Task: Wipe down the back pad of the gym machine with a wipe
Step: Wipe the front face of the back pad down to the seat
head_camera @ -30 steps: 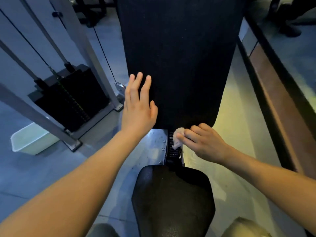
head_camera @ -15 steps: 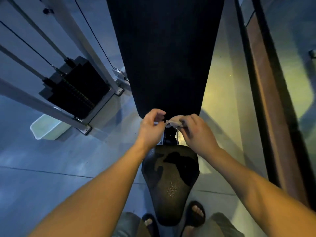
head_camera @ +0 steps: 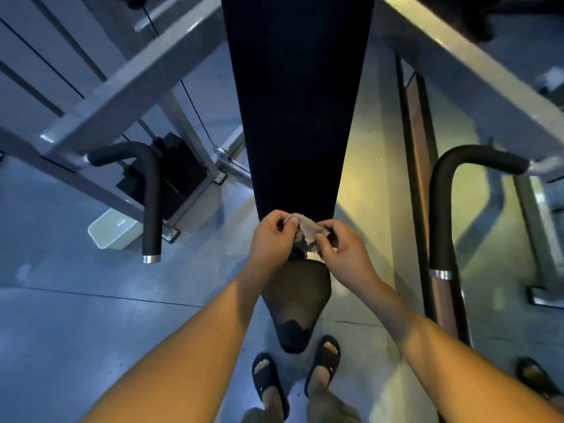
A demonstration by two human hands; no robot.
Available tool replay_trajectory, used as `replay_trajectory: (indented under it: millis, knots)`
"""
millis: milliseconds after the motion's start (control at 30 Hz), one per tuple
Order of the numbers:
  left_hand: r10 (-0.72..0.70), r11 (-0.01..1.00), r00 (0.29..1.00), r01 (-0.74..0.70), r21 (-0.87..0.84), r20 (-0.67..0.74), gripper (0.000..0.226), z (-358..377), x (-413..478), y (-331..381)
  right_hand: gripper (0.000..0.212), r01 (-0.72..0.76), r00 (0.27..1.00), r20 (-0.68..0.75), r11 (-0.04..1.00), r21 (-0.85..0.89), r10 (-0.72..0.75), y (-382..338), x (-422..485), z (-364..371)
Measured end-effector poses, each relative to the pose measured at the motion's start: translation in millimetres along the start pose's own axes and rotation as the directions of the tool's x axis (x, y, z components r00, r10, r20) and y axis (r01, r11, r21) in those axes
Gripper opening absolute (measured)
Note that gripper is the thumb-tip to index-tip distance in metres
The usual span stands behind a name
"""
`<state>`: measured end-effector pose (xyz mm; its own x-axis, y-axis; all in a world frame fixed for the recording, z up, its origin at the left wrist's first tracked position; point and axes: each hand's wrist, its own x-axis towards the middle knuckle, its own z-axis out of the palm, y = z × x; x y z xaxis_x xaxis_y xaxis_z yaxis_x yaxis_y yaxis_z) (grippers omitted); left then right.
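Observation:
The machine's long black back pad (head_camera: 297, 102) runs down the middle of the view and narrows toward its lower end. Just in front of that lower end, a crumpled pale wipe (head_camera: 308, 233) is held between both hands. My left hand (head_camera: 273, 239) pinches its left side and my right hand (head_camera: 343, 253) pinches its right side, so the wipe is stretched between them. Neither hand touches the pad. Below the hands is the black seat (head_camera: 297, 300), partly hidden by my wrists.
Two padded black handles hang on either side, the left handle (head_camera: 151, 203) and the right handle (head_camera: 439, 215), on grey frame bars. A weight stack (head_camera: 180, 175) and a pale plastic bin (head_camera: 113, 228) stand at the left. My sandalled feet (head_camera: 296, 370) are beside the seat's tip; another person's foot (head_camera: 534, 377) is at lower right.
My left hand left the pad and joined the right at the wipe, which both hands now pull apart. The view has pulled back and up, bringing the handles and my feet into sight.

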<state>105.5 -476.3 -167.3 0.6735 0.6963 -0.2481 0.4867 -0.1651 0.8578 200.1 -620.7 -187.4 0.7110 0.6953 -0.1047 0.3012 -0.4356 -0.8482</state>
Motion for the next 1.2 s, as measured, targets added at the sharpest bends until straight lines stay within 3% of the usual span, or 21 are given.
replay_trajectory:
  millis: [100,200,333,500,600,700,767,867,967,1100,1133,1200]
  knots:
    - [-0.059,0.997,0.998,0.059,-0.047,0.004,0.019,-29,-8,42,0.008,0.056,0.998,0.029,0.998,-0.02,-0.055,-40,5,-25]
    - [-0.092,0.992,0.996,0.091,-0.083,-0.003,0.022,-54,-14,81,0.019,0.066,0.995,0.077,0.997,-0.03,-0.063,-83,15,-52]
    - [0.068,0.996,0.998,-0.069,-0.063,-0.01,0.023,-88,-27,127,0.019,0.127,0.974,0.185,0.992,0.025,-0.129,-135,23,-79]
    - [0.153,0.977,0.974,-0.175,0.125,0.166,0.008,-128,-37,144,0.024,0.101,0.987,0.109,0.98,0.173,-0.121,-184,30,-98]
    - [0.161,0.913,0.958,-0.235,0.333,0.237,0.01,-139,-38,149,0.025,0.101,0.983,0.141,0.989,0.108,-0.115,-202,27,-98]
    - [0.115,0.887,0.969,-0.199,0.417,0.218,0.019,-150,-29,149,0.026,0.066,0.996,0.06,0.995,0.077,-0.071,-211,27,-92]
    - [0.092,0.922,0.97,-0.168,0.349,0.224,0.027,-162,-23,146,0.029,0.015,1.0,-0.009,0.999,0.048,-0.015,-215,32,-93]
    - [0.088,0.995,0.959,-0.098,0.025,0.27,0.031,-184,-13,139,0.035,0.004,1.0,-0.025,0.996,-0.086,-0.006,-224,41,-91]
    - [0.101,0.97,0.953,-0.03,-0.243,0.284,0.026,-212,10,124,0.033,-0.026,0.995,-0.099,0.994,-0.11,0.015,-243,46,-70]
    - [0.095,0.99,0.952,-0.058,-0.132,0.291,0.045,-250,38,102,0.06,-0.184,0.983,-0.024,0.983,0.017,0.184,-273,55,-19]
    - [0.109,0.989,0.952,-0.075,-0.128,0.285,0.042,-262,42,99,0.057,-0.232,0.973,0.017,0.969,0.083,0.231,-279,59,-7]
    - [0.089,0.978,0.953,-0.028,-0.209,0.29,0.031,-288,51,91,0.03,-0.333,0.942,0.05,0.903,0.27,0.332,-296,63,14]
